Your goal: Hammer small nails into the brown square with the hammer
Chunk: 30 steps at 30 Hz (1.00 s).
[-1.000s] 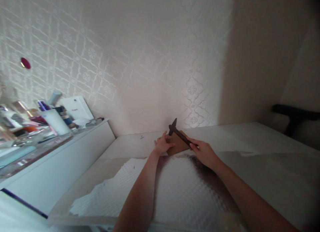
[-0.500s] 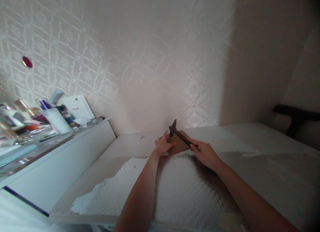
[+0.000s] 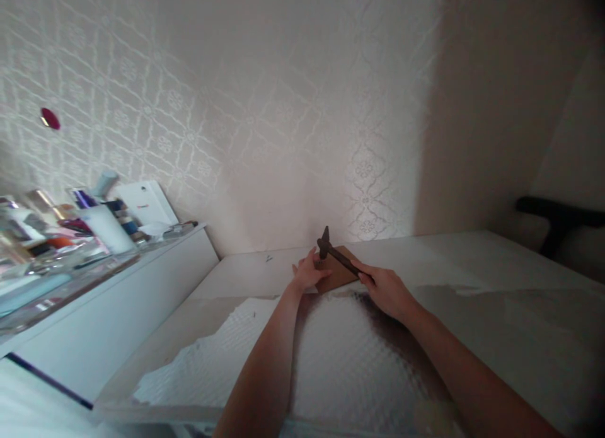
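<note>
The right hand [image 3: 385, 291] grips a hammer [image 3: 341, 257], partly hiding it; the left hand [image 3: 308, 275], fingers spread, partly covers a board [image 3: 336, 275].

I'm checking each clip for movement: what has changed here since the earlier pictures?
The hammer has tipped slightly, its head moving a little left and down in the picture. Nothing was taken hold of or let go: the right hand still grips the handle, and the left hand stays at the brown board.
</note>
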{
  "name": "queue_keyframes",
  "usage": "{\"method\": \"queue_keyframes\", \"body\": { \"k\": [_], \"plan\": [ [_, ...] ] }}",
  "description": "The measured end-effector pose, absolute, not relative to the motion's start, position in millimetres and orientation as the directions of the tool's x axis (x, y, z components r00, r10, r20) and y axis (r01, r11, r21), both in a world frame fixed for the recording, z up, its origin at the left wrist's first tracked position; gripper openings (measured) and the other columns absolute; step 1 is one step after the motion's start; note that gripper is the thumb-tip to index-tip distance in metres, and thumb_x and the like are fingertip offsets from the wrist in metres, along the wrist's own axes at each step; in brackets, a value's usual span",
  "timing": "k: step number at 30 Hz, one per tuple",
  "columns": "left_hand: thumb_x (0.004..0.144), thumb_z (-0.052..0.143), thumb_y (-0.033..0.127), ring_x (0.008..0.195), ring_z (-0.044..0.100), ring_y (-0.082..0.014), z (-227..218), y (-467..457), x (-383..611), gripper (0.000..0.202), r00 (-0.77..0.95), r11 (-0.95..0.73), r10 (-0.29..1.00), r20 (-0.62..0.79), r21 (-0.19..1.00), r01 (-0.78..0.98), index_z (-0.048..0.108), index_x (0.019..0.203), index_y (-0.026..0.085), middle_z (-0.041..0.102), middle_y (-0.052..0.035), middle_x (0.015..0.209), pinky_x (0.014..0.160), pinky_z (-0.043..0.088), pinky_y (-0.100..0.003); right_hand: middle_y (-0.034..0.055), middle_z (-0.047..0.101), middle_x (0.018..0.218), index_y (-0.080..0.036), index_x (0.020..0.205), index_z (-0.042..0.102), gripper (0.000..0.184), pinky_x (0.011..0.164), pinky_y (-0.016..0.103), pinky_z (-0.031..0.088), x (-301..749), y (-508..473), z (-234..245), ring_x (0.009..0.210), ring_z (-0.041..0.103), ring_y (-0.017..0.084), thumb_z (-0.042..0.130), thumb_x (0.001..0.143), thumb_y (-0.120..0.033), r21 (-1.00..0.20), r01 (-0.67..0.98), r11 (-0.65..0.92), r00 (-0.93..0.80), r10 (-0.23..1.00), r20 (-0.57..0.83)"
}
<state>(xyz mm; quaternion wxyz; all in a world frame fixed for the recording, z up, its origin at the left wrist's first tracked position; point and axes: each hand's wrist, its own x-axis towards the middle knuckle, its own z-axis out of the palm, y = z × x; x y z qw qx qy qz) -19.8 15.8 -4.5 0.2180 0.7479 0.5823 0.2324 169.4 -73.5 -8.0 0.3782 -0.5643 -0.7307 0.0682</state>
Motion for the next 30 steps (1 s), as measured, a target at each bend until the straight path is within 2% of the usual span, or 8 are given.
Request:
{"method": "queue_keyframes", "body": {
  "k": [9, 19, 30],
  "plan": [
    [0.071, 0.067, 0.034, 0.129, 0.029, -0.0314, -5.8, 17.4, -19.8, 0.082, 0.225, -0.242, 0.969, 0.107, 0.605, 0.758, 0.023, 0.140, 0.027, 0.055, -0.0061, 0.126, 0.104, 0.002, -0.059, 0.0081, 0.066, 0.108, -0.021, 0.125, 0.055, 0.041, 0.085, 0.032, 0.047, 170.9, -71.3, -11.4, 0.096, 0.063, 0.021, 0.040, 0.086, -0.017, -0.493, 0.792, 0.359, -0.094, 0.871, 0.483],
    [0.071, 0.067, 0.035, 0.129, 0.031, -0.0290, -6.2, 18.0, -19.7, 0.084, 0.211, -0.227, 0.972, 0.099, 0.609, 0.760, 0.022, 0.140, 0.027, 0.055, -0.0059, 0.126, 0.105, 0.001, -0.058, 0.0090, 0.067, 0.107, -0.020, 0.125, 0.054, 0.041, 0.085, 0.032, 0.046, 171.7, -70.9, -11.4, 0.096, 0.063, 0.021, 0.040, 0.087, -0.018, -0.486, 0.803, 0.345, -0.087, 0.875, 0.476],
    [0.070, 0.069, 0.034, 0.128, 0.032, -0.0312, -8.0, 20.1, -20.1, 0.084, 0.212, -0.235, 0.971, 0.112, 0.613, 0.754, 0.023, 0.140, 0.029, 0.056, -0.0056, 0.124, 0.104, 0.005, -0.058, 0.0075, 0.068, 0.104, -0.022, 0.125, 0.054, 0.042, 0.082, 0.030, 0.047, 171.6, -71.4, -11.6, 0.091, 0.064, 0.020, 0.040, 0.086, -0.018, -0.472, 0.811, 0.345, -0.098, 0.876, 0.472]
  ]
}}
